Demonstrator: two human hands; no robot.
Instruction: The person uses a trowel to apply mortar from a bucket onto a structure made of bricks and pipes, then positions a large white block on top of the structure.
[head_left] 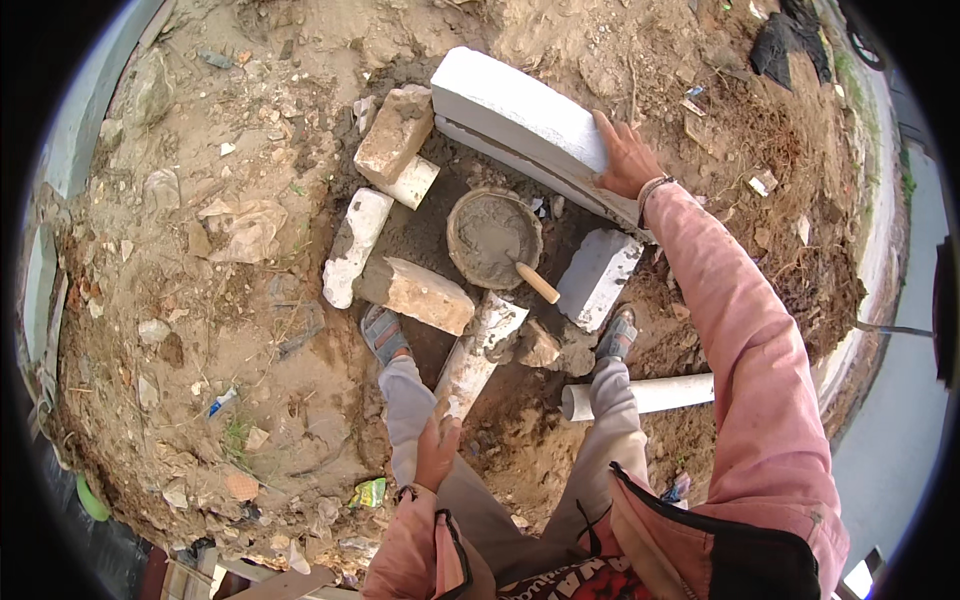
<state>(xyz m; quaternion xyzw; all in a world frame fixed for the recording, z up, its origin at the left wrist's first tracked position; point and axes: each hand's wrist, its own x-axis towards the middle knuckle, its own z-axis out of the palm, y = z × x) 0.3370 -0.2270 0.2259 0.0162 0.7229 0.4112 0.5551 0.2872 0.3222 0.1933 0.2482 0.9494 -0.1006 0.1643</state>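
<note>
My right hand [627, 158] grips the right part of a long white block [520, 105], its fingers over the top and thumb on the near side. Under the block runs a pale strip with grey mortar along it. My left hand [437, 452] is low beside my left knee, at the lower end of a mortar-smeared white pipe [470, 365]. Whether it grips the pipe or only rests there, I cannot tell. In front of me a round bowl [455, 245] holds wet grey mortar, with a wooden-handled tool [538, 283] leaning out over its rim.
Around the bowl lie a tan brick [393, 135], another broken brick [430, 296], a mortar-covered white piece [357, 247] and a grey-white block [600, 278]. Another white pipe [665, 394] lies by my right leg. Loose dirt, stones and litter cover the ground; black plastic [790, 45] lies far right.
</note>
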